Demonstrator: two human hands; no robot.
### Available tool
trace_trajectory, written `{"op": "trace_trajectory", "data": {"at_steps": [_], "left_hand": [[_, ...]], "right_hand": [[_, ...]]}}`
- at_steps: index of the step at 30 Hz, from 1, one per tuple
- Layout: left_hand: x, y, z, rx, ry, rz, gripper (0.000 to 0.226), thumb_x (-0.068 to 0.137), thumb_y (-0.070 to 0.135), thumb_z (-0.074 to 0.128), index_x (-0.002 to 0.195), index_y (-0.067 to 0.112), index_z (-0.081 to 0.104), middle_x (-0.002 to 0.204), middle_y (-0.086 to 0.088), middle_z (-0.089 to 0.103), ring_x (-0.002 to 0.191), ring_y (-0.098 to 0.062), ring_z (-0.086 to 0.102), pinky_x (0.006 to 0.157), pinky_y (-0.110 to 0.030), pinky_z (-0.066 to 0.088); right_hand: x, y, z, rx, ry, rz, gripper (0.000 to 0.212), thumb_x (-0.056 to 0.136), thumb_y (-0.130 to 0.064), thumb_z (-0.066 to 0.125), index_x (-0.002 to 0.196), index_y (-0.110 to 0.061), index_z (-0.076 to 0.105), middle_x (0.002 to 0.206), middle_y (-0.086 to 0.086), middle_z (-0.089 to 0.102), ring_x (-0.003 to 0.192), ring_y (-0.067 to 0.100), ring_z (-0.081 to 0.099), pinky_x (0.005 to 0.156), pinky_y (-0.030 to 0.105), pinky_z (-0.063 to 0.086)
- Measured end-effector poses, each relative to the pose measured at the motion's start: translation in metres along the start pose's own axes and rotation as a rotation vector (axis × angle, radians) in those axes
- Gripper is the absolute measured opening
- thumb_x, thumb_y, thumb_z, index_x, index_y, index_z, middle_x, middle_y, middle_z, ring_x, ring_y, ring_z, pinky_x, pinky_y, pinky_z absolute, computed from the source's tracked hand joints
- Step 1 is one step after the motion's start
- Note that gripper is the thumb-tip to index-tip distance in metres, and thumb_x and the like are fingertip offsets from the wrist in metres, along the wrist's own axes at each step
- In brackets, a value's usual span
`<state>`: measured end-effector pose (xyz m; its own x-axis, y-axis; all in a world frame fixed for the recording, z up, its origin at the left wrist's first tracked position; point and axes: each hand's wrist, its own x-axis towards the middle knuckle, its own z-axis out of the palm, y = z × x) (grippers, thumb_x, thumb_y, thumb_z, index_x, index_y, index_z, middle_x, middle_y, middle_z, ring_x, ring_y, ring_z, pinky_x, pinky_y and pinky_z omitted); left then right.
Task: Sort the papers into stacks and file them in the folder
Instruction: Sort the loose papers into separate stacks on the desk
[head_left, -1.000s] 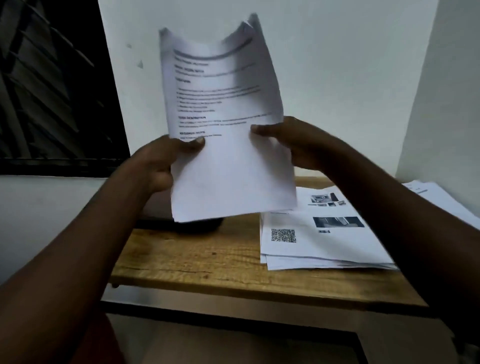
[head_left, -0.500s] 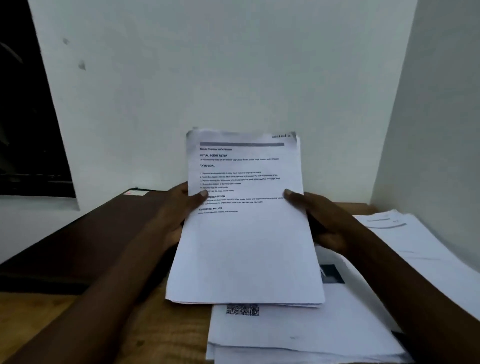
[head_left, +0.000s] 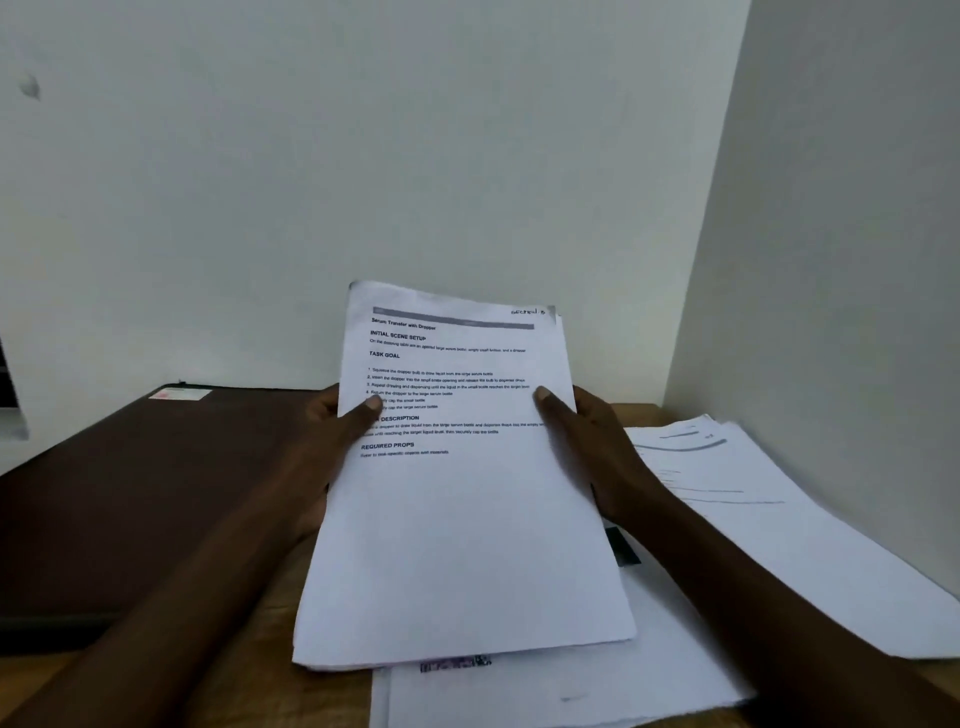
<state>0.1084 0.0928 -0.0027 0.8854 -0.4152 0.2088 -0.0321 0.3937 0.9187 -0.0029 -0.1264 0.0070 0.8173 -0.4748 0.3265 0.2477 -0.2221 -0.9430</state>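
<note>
— Fingers (head_left: 548, 402) of both hands are gripping the printed sheaf (head_left: 467, 545). The left hand (head_left: 332, 447) and the right hand (head_left: 592, 452) are each clamping one side edge, with the thumb pressing on the front page and the other digits going out of sight behind the paper.

— Why is it being held that way?

— In my judgement, gripping both edges is holding several loose sheets square and stiff. Tilting the top page up towards the camera is making its heading, "Serum Transfer with Dropper", readable for sorting.

— Where are the papers lying?

— The sheaf is hanging over the wooden desk (head_left: 249, 675), with its lower edge overlapping a stack with a QR code (head_left: 571, 691). I cannot tell whether the two are touching. A second stack (head_left: 789, 525) is resting just beside that one, along the right wall (head_left: 831, 260).

— And the folder?

— The dark brown folder (head_left: 130, 493) is lying flat at the left, apparently closed, with a small label (head_left: 179, 395) at its far corner. No paper is sitting in or on it.

— What stage is the work at?

— Sorting appears to be under way, and filing is not yet beginning. Placing the stacks to the right and the folder to the left is probably separating sorted paper from its destination.
</note>
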Motion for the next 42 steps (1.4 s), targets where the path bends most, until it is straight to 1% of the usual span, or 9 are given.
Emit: {"op": "trace_trajectory", "data": {"at_steps": [4,11,19,25,28,32,37,40,42], "left_hand": [[0.002,-0.004,-0.006,-0.086,-0.017,-0.026,0.034,0.092,0.008,0.057,0.125,0.001,0.059,0.116,-0.021,0.069,0.089,-0.029,0.072,0.072,-0.037,0.062],[0.004,-0.021,-0.015,-0.063,0.029,-0.070,0.032,0.095,0.009,0.055,0.126,0.003,0.060,0.119,-0.019,0.069,0.110,-0.042,0.065,0.093,-0.053,0.053],[-0.001,-0.023,-0.012,0.088,0.132,-0.019,0.011,0.097,0.008,0.055,0.104,0.008,0.064,0.087,-0.006,0.077,0.070,-0.017,0.074,0.056,-0.027,0.059],[-0.016,-0.013,-0.005,0.211,0.211,0.024,0.016,0.096,0.011,0.059,0.111,0.007,0.064,0.094,-0.005,0.075,0.077,-0.015,0.073,0.065,-0.026,0.060],[-0.017,-0.010,0.005,0.239,0.256,0.026,0.008,0.097,0.010,0.058,0.100,0.011,0.065,0.081,0.003,0.077,0.069,-0.007,0.073,0.057,-0.020,0.057],[-0.014,-0.014,0.003,0.212,0.223,0.006,0.018,0.095,0.011,0.059,0.112,0.006,0.065,0.103,-0.011,0.075,0.080,-0.018,0.074,0.063,-0.027,0.060],[-0.014,-0.013,-0.004,0.116,0.200,0.000,0.023,0.095,0.012,0.058,0.116,0.003,0.063,0.104,-0.015,0.074,0.081,-0.025,0.073,0.069,-0.035,0.063],[-0.016,-0.007,-0.005,0.037,0.154,-0.003,0.023,0.097,0.011,0.055,0.117,0.003,0.062,0.098,-0.012,0.076,0.077,-0.023,0.075,0.059,-0.032,0.061],[-0.016,-0.003,-0.007,-0.006,0.126,0.008,0.026,0.097,0.011,0.054,0.120,0.002,0.061,0.104,-0.015,0.074,0.081,-0.024,0.075,0.060,-0.032,0.061]], "right_hand": [[-0.002,-0.001,0.003,-0.077,-0.012,-0.042,0.023,0.097,-0.035,0.056,0.101,-0.017,0.070,0.094,-0.003,0.076,0.085,0.013,0.072,0.066,0.022,0.055],[0.004,0.001,0.009,-0.077,-0.017,-0.046,0.025,0.097,-0.035,0.055,0.100,-0.016,0.071,0.092,-0.003,0.076,0.082,0.012,0.072,0.066,0.022,0.055],[0.001,0.015,0.011,-0.044,-0.034,0.005,0.022,0.096,-0.034,0.058,0.104,-0.016,0.069,0.098,0.000,0.075,0.090,0.017,0.072,0.078,0.035,0.056],[0.004,0.023,0.014,-0.052,-0.069,-0.015,0.024,0.091,-0.038,0.060,0.105,-0.020,0.068,0.104,-0.002,0.073,0.097,0.019,0.069,0.089,0.041,0.054],[0.008,0.022,0.008,-0.070,-0.056,-0.059,0.019,0.096,-0.026,0.057,0.108,-0.013,0.066,0.103,-0.002,0.071,0.097,0.018,0.066,0.085,0.033,0.052],[0.012,0.024,0.004,-0.064,-0.021,-0.039,0.011,0.096,-0.022,0.057,0.103,-0.017,0.064,0.095,-0.009,0.067,0.088,0.011,0.064,0.068,0.014,0.045],[0.024,0.022,0.006,0.009,0.045,0.095,0.011,0.088,-0.032,0.066,0.096,-0.025,0.068,0.094,-0.002,0.073,0.091,0.023,0.069,0.079,0.040,0.057],[0.027,0.011,-0.001,0.099,-0.020,0.167,0.017,0.091,-0.026,0.062,0.106,-0.022,0.069,0.099,0.000,0.074,0.085,0.019,0.069,0.063,0.029,0.051],[0.025,-0.001,-0.006,0.150,-0.127,0.202,0.020,0.095,-0.020,0.057,0.110,-0.017,0.070,0.103,0.002,0.075,0.086,0.018,0.069,0.069,0.028,0.053]]}}
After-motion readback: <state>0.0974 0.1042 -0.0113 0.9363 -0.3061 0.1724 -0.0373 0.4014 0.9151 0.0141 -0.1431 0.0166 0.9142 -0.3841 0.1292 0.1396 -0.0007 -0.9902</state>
